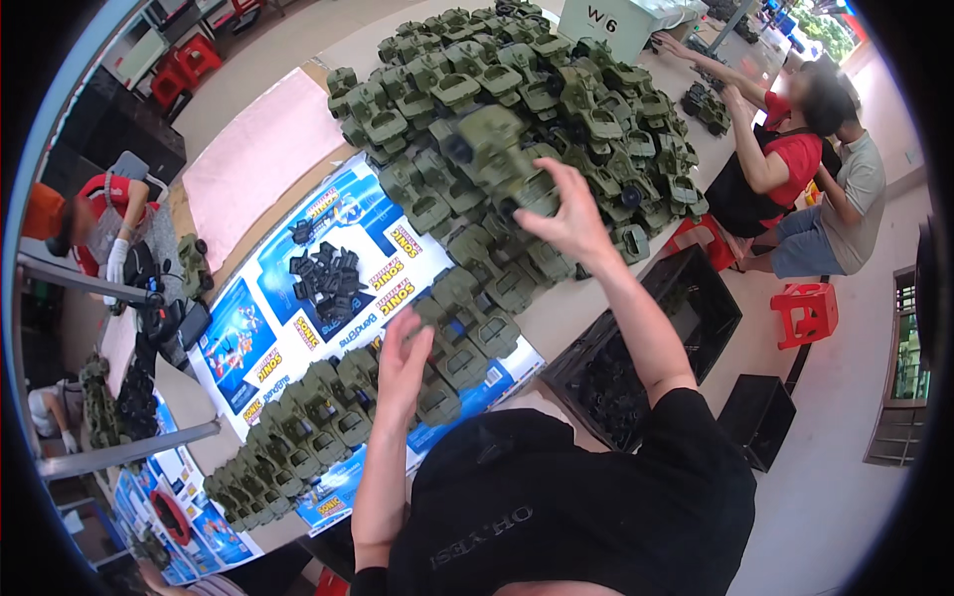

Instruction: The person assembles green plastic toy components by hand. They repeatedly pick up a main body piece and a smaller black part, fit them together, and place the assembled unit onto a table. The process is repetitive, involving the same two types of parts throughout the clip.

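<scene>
My right hand [576,223] grips the rear of an olive-green toy vehicle [493,149], thumb on one side and fingers on the other. The vehicle is slightly blurred and held over the big pile of similar green toy vehicles [467,74]. Lower down, my left hand [402,363] hovers with fingers apart and nothing visible in it, beside a long row of green toy vehicles [343,402]. A small heap of black plastic parts [326,283] lies on the printed blue-and-white sheet [263,288] left of that hand.
Black crates [711,298] holding dark parts stand on the floor at my right, near a red stool [805,313]. Two people [785,149] are at the far right, by a pale green bin [611,30]. Pink cloth [260,149] covers the table's far left; another person [119,204] works beyond.
</scene>
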Available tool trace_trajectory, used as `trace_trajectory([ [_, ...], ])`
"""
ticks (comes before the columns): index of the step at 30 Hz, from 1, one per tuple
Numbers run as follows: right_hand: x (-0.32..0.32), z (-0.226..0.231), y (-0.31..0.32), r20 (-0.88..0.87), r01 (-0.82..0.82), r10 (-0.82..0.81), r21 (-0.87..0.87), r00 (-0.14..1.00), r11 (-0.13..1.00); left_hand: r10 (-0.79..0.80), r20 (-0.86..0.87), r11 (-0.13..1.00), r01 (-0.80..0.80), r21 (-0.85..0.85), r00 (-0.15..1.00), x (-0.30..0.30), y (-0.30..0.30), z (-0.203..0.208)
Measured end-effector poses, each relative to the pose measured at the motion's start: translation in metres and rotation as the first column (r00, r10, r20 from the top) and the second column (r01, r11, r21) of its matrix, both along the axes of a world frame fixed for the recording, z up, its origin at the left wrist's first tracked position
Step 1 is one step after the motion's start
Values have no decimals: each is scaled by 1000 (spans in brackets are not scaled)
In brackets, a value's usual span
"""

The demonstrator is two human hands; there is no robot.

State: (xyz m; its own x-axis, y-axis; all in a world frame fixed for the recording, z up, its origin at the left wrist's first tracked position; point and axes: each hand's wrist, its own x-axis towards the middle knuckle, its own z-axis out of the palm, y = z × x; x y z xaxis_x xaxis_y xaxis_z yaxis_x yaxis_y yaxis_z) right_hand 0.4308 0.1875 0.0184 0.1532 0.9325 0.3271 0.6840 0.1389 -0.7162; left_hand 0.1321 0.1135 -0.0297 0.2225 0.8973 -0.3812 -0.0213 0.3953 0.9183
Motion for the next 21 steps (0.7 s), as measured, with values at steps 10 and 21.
trace_trajectory([
  [10, 129, 22, 202, 95, 233, -228, -46, 969, 971, 161, -94, 920, -184, -345, 982, -42, -68, -37],
  [21, 147, -39, 457, 342, 149, -119, -62, 932, 987, 254, -220, 888, -317, -333, 942, -25, -62, -28],
])
